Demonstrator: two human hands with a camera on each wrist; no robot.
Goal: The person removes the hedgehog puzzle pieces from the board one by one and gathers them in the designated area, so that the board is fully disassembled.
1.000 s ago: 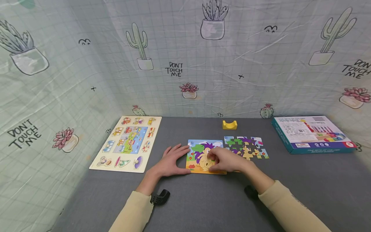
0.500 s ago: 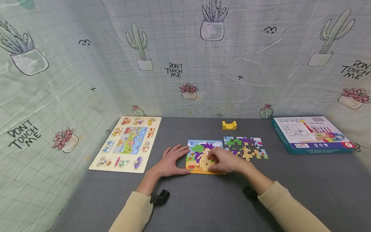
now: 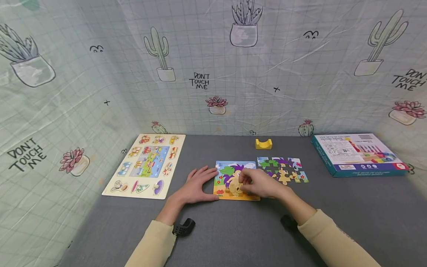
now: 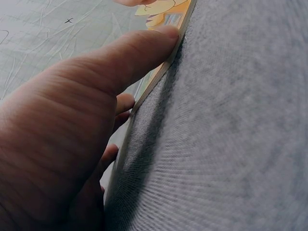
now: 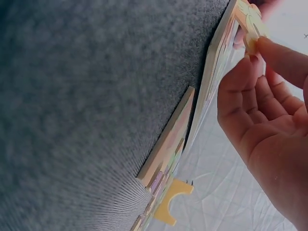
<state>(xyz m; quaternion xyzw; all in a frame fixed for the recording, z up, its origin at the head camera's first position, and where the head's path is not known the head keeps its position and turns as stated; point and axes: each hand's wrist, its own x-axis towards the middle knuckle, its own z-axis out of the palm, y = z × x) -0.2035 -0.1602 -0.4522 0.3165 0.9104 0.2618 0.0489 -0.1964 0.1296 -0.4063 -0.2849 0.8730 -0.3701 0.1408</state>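
Note:
A jigsaw board [image 3: 230, 198] with a purple-haired cartoon figure lies on the grey table between my hands. My left hand [image 3: 197, 189] rests at its left side with fingers spread, thumb on the front corner, as the left wrist view also shows. Over the right half of the picture, my right hand [image 3: 260, 183] pinches a yellowish puzzle piece [image 5: 252, 26] between thumb and index finger. In the right wrist view that piece is tilted, right at the board's surface. Several puzzle pieces [image 3: 284, 175] lie just right of the board, partly hidden behind my right hand.
A cream peg puzzle [image 3: 133, 174] with vehicle shapes lies at the left. Behind the loose pieces stands a yellow arched block [image 3: 264, 144]. A teal and white box [image 3: 361, 155] sits at the right. Printed curtains [image 3: 217, 55] enclose the back and sides.
My right thumb and fingertips have risen slightly over the board, and the yellowish picture area under them has shifted a little. My left hand stays in place.

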